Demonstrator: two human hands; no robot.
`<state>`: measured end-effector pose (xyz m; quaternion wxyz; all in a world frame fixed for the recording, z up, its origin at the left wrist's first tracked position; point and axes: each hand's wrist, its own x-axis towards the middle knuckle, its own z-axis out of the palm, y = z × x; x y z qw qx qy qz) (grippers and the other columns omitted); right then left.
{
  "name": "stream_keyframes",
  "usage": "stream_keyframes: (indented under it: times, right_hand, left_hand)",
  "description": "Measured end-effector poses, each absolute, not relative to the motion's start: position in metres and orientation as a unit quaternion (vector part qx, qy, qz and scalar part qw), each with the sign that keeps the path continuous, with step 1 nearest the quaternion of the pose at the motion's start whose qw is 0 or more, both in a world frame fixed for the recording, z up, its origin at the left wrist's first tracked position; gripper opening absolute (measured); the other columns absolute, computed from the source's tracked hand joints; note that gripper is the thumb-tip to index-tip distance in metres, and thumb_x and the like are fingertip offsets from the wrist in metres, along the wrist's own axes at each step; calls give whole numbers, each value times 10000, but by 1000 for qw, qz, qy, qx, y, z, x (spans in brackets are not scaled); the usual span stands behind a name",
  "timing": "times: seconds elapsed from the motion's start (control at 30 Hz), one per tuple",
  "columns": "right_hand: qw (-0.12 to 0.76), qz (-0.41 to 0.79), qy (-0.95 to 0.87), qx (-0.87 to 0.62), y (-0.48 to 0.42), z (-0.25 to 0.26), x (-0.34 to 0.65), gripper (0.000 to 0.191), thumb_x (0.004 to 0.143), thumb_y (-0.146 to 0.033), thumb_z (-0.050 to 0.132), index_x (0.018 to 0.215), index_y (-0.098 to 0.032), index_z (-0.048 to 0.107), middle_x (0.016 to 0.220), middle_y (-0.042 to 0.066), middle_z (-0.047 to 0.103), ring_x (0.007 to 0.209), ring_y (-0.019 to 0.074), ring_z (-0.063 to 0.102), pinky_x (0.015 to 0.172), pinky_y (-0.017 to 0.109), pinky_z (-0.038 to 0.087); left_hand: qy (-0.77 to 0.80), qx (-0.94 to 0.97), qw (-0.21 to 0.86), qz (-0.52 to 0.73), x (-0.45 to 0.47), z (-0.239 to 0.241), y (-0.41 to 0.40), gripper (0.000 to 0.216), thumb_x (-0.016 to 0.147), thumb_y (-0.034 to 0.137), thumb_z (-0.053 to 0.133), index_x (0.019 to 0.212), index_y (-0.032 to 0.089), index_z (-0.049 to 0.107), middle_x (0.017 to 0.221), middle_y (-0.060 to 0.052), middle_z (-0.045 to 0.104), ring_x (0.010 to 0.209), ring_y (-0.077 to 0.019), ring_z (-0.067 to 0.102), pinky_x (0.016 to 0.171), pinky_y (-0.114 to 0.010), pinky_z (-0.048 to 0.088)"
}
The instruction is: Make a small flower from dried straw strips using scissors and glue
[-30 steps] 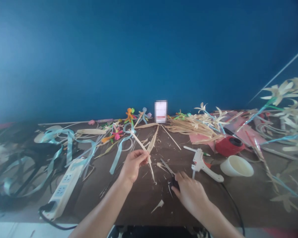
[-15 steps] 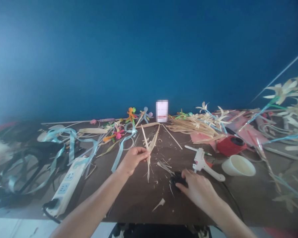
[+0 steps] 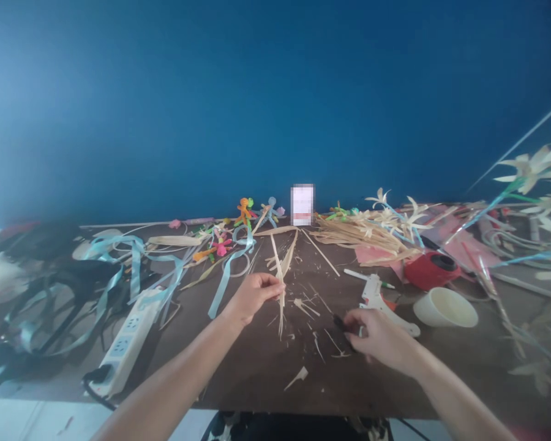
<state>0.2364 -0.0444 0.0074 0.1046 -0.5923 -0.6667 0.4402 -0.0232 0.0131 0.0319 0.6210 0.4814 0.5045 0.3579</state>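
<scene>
Pinched between the thumb and fingers of my left hand (image 3: pixel 259 295) is a thin, pale dried husk strip (image 3: pixel 276 250). One end reaches up and away, and the other hangs below my fingertips. Another pale husk piece (image 3: pixel 291 254) stands just right of it. My right hand (image 3: pixel 375 338) is closed around the black-handled scissors (image 3: pixel 341 323), whose blades I cannot make out now. Beside that hand lies a white glue gun (image 3: pixel 375 293), partly covered by my fingers. Small husk scraps (image 3: pixel 303 306) are scattered on the dark table between my hands.
A white cup (image 3: pixel 446 307) and a red object (image 3: pixel 431 269) stand on the right. Husk flowers (image 3: pixel 530 168) rise at far right. A husk pile (image 3: pixel 358 231) lies farther back. On the left are a power strip (image 3: pixel 126 343), blue ribbon (image 3: pixel 227 275) and pipe-cleaner figures (image 3: pixel 245 211).
My right hand has moved right with the scissors, away from the strip; their blades no longer show over the scraps. My left hand, still pinching the strip, has shifted slightly right.
</scene>
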Motion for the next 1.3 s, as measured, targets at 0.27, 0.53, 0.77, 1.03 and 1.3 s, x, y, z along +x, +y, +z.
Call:
stream_keyframes:
  times: [0.27, 0.53, 0.77, 1.03, 1.3]
  right_hand:
    - [91, 655, -593, -458, -32, 14, 252, 134, 602, -261, 636, 646, -152, 572, 517, -46, 541, 450, 69, 430, 414, 161, 285]
    - [55, 632, -652, -415, -16, 27, 246, 220, 618, -319, 657, 745, -140, 676, 581, -18, 589, 505, 88, 460, 459, 173, 314]
    - [44, 631, -658, -409, -8, 33, 238, 250, 604, -367, 685, 688, -131, 674, 573, -10, 599, 503, 91, 479, 466, 177, 320]
    - [54, 629, -654, -418, -8, 32, 238, 254, 585, -378, 697, 641, -132, 670, 544, -9, 609, 466, 85, 482, 445, 174, 317]
    - [48, 626, -662, -410, -7, 28, 241, 256, 579, -355, 699, 657, -113, 672, 544, 1, 606, 475, 84, 483, 434, 164, 313]
  left_hand:
    - [518, 525, 597, 318, -18, 39, 20, 130, 610, 298, 668, 619, 168, 658, 604, -36, 670, 605, -172, 606, 636, -294, 441]
    - [476, 510, 664, 270, -12, 43, 21, 134, 618, 279, 676, 650, 152, 648, 599, -46, 668, 643, -189, 629, 646, -300, 464]
    - [478, 537, 643, 264, -7, 40, 17, 118, 632, 270, 663, 619, 155, 646, 587, -31, 662, 561, -145, 597, 590, -262, 456]
    - [473, 514, 670, 251, -5, 38, 14, 133, 628, 273, 667, 635, 144, 632, 570, -31, 656, 550, -148, 596, 583, -278, 471]
    - [480, 488, 691, 232, -6, 32, 13, 172, 618, 286, 683, 634, 129, 614, 554, -16, 647, 544, -147, 599, 574, -274, 467]
